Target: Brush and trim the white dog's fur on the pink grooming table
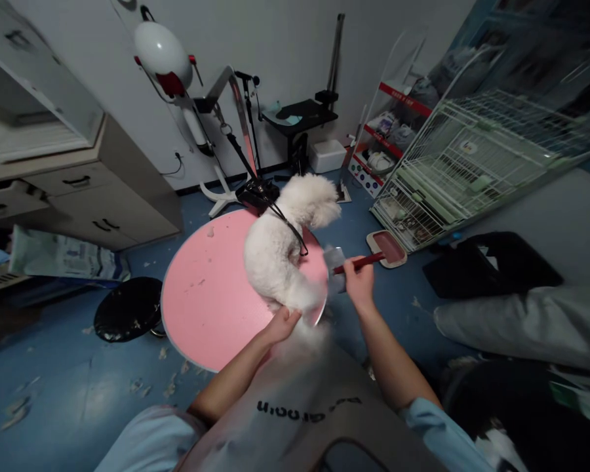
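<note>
A fluffy white dog (273, 255) sits on a round pink grooming table (201, 282), its head turned to the right. A thin black lead (288, 224) runs across its neck and shoulders. My left hand (282, 324) is closed around the dog's outstretched leg (302, 293), low near the table's edge. In my right hand (360, 283) is the dark red handle of a slicker brush (361, 263). The brush's pale, flat head is blurred and lies just right of the leg, past the table rim. Whether its pins touch the fur I cannot tell.
Behind the table stand a white-and-red dryer (162, 52) and a black grooming arm (240, 154). A black stool (128, 309) is at the left. Wire cages (437, 177) and a pink litter tray (393, 249) are to the right. Hair tufts lie on the blue floor (78, 367).
</note>
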### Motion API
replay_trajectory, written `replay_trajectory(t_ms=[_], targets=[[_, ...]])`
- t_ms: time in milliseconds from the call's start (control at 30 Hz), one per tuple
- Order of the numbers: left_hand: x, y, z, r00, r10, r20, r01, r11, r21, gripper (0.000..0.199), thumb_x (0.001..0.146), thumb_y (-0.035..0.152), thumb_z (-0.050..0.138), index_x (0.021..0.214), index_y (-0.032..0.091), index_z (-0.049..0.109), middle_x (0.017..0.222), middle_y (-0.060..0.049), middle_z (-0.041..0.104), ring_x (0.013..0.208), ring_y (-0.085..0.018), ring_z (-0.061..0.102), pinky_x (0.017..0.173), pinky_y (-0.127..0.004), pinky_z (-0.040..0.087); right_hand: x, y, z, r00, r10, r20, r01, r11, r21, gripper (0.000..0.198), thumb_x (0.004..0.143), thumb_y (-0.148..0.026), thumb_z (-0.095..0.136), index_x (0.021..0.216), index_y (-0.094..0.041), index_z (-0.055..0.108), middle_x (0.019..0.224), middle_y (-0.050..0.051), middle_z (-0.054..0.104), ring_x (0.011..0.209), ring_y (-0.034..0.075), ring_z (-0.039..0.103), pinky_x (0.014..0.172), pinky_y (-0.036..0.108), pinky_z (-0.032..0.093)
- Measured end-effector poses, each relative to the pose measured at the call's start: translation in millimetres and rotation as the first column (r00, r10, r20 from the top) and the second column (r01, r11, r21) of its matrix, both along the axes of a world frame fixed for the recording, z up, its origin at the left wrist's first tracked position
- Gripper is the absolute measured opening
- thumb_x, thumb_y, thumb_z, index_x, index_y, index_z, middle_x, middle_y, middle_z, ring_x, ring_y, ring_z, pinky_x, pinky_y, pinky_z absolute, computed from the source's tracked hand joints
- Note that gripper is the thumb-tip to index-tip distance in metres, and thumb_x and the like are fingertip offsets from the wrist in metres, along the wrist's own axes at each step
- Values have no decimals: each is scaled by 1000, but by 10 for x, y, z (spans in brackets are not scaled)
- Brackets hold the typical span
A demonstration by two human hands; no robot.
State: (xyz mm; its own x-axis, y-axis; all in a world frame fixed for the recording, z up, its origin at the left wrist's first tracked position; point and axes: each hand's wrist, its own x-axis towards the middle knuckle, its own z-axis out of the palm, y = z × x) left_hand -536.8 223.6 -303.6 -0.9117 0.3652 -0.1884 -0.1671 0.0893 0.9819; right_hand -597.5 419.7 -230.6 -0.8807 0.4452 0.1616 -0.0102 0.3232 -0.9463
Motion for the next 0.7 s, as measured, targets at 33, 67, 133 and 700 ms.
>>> replay_trajectory(t_ms=[33, 67, 133, 700], targets=[[2, -3, -6, 1000, -21, 0, 21, 1000, 21, 42, 81, 53, 52, 87, 12, 62, 77, -6, 63, 71, -18, 55, 67, -28, 44, 7, -17, -6, 992, 124, 36, -123, 992, -33, 24, 71, -43, 57, 78, -20, 53, 70, 0, 57, 67, 16, 52, 65, 29, 42], [7, -4, -10, 999, -32, 11, 32, 999, 36, 43, 81, 54, 50, 84, 12, 61, 74, -5, 62, 68, -17, 54, 64, -27, 43, 15, -35, -12, 967, 240, 85, -235, 969, -72, 25, 69, -44, 59, 77, -20, 53, 67, -1, 57, 64, 16, 52, 62, 28, 42], [20, 0, -7, 998, 3, 64, -5, 999, 32, 47, 81, 58, 48, 73, 13, 58, 62, -3, 56, 58, -14, 49, 55, -24, 39, 36, -49, -25, 955, 262, 141, -250, 963, -97, 26, 67, -44, 61, 74, -20, 53, 65, -1, 56, 62, 16, 51, 61, 28, 42], [-4, 95, 161, 968, 205, 142, -205, 979, -13, 55, 74, 56, 54, 101, 9, 62, 99, -13, 68, 97, -28, 60, 86, -35, 45, 435, 97, -126, 987, 106, 118, -55, 926, -374, 32, 63, -45, 67, 73, -20, 50, 65, -4, 53, 61, 12, 49, 60, 26, 42]])
